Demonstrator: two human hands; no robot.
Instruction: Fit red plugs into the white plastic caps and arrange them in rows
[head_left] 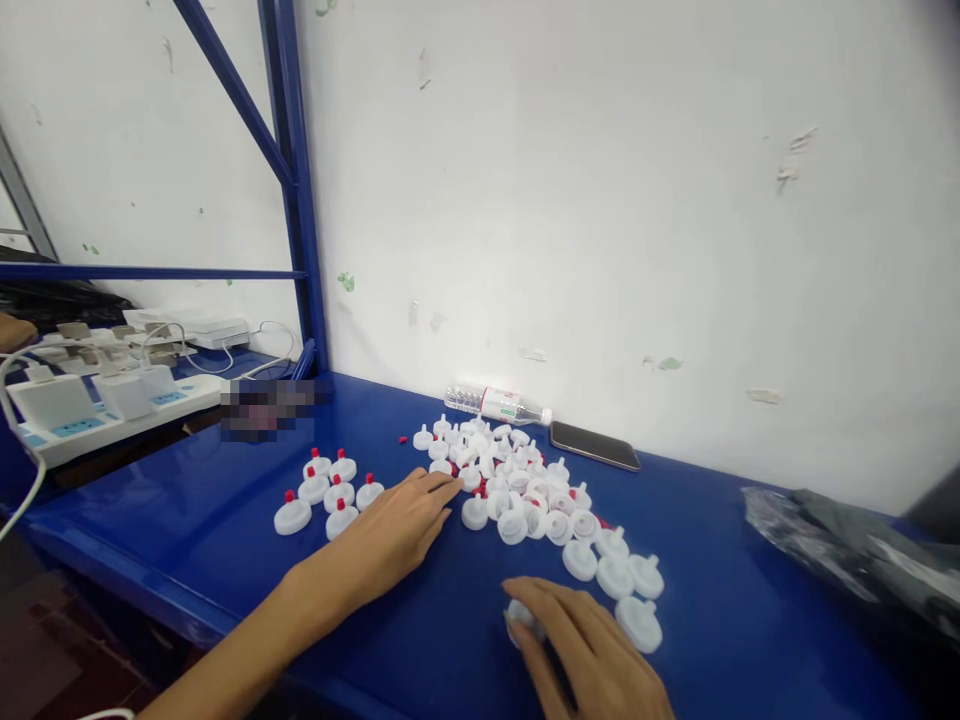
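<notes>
My left hand (411,515) reaches to the near left edge of a pile of white spouted caps (517,478). Its fingers are stretched out, with the tips beside a white cap and small red tips (480,490); nothing shows in its grasp. Close to the front of the table, my right hand (589,655) has its thumb and fingers closed around a white cap (523,622), partly hidden by the fingers. Several white caps with red tips fitted on their spouts (339,494) stand upright to the left of my left forearm.
A clear water bottle (496,404) lies along the wall behind the pile, beside a phone (595,445). Plastic wrapping and dark cloth (847,545) lie at right. A power strip (120,410) with plugs and cables is at left, near a blue metal post (298,200).
</notes>
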